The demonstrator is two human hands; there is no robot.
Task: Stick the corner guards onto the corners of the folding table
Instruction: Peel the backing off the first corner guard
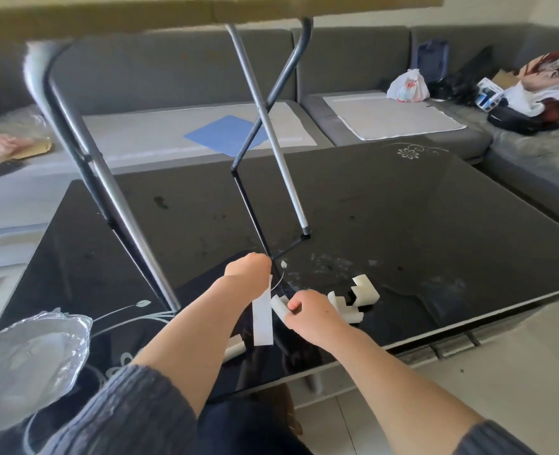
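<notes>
The folding table (206,14) stands on a black glass coffee table (403,208), its tan top crossing the upper edge of the view and its grey crossed legs (261,103) in front of me. My left hand (248,267) pinches a white backing strip (262,320) that hangs down from its fingers. My right hand (307,311) grips a white foam corner guard (279,306) beside the strip. Two more white corner guards (363,292) (342,307) lie on the glass just right of my right hand.
A crumpled clear plastic bag (31,356) lies at the coffee table's near left corner. A grey sofa (386,119) wraps behind and to the right, holding a blue sheet (222,134), a white plastic bag (408,87) and piled clothes and boxes. Tiled floor shows at the lower right.
</notes>
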